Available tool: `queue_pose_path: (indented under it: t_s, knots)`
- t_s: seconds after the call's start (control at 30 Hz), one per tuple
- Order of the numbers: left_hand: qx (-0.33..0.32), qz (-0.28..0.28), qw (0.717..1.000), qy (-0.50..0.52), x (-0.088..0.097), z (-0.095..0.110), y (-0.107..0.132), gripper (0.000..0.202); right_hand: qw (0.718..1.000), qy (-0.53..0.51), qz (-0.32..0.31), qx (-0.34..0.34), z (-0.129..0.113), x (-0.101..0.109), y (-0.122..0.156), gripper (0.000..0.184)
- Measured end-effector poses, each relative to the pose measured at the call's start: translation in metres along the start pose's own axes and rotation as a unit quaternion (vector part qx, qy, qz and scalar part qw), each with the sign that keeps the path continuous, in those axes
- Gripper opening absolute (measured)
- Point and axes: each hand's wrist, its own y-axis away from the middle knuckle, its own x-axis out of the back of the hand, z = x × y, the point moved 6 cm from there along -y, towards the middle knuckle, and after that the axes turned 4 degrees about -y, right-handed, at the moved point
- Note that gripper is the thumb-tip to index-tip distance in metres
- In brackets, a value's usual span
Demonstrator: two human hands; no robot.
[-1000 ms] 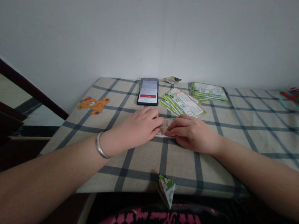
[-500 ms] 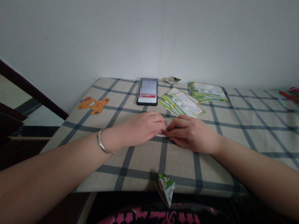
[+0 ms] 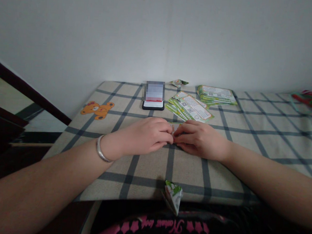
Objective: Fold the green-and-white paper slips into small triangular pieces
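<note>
Both hands meet over a small printed paper [image 3: 173, 127] on the checked tablecloth, and most of that paper is hidden beneath my fingers. My left hand [image 3: 153, 135], with a silver bangle at the wrist, has its bent fingers closed at the paper's left side. From the right, my right hand [image 3: 198, 138] pinches the paper with curled fingertips, close against the left ones. Nearer my body, a folded green-and-white paper piece [image 3: 173, 196] stands at the table's front edge. Just beyond my hands lie several fanned leaflets [image 3: 190, 106].
A phone [image 3: 153, 96] lies behind my left hand. Another folded paper piece [image 3: 179, 83] rests by the wall, left of a leaflet stack [image 3: 217, 95]. An orange bear picture [image 3: 97, 109] marks the tablecloth [image 3: 147, 176] at left. Red and green items [image 3: 310, 100] lie far right.
My left hand has shifted slightly toward me and its fingertips have come down lower on the paper. My right hand stays almost where it was.
</note>
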Motion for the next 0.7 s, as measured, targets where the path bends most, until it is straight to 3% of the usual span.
queue_pose_path:
  t_s: [0.37, 0.7]
  knots:
    - [-0.010, -0.026, 0.998, -0.059, 0.010, 0.006, 0.001, 0.019, 1.000, 0.002, -0.006, -0.002, -0.001, 0.001, 0.000, 0.022]
    - [0.044, -0.082, 0.994, -0.052, 0.025, 0.001, 0.006, 0.016, 0.999, -0.001, -0.029, -0.012, 0.002, -0.003, 0.003, 0.023]
